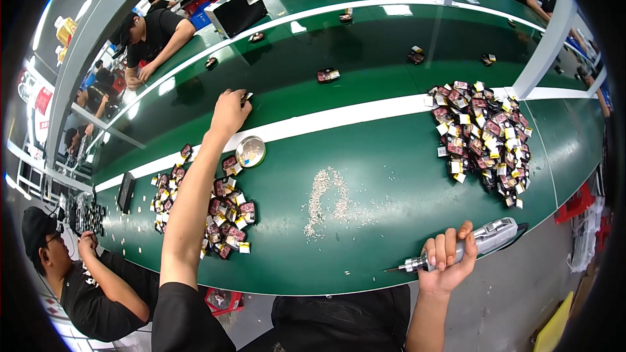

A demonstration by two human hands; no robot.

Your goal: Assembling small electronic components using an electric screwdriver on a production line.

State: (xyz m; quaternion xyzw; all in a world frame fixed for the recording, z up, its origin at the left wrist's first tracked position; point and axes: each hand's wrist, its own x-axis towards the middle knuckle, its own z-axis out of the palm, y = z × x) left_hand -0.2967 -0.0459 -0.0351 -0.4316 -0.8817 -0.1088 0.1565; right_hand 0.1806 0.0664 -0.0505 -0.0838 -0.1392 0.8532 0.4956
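Observation:
My right hand [447, 255] is wrapped round a grey electric screwdriver [490, 237], held near the front edge of the green bench. The screwdriver's thin bit points left. My left hand [231, 111] reaches far out over the dark green belt, its fingers closed on a small dark piece [246, 97] that they mostly hide. Under and beside my left forearm lies a pile of small black units [225, 215] with pink and white labels. Tiny screws [319, 199] are spread on the bench between my hands. A round tin [251, 151] stands by the pile.
A larger heap of labelled units [482, 133] lies at the right. Several single units, one a labelled black unit [328, 75], sit on the belt. A white rail [339, 115] divides bench from belt. Grey posts [548, 42] rise beside it. Other people work at the left and across the belt.

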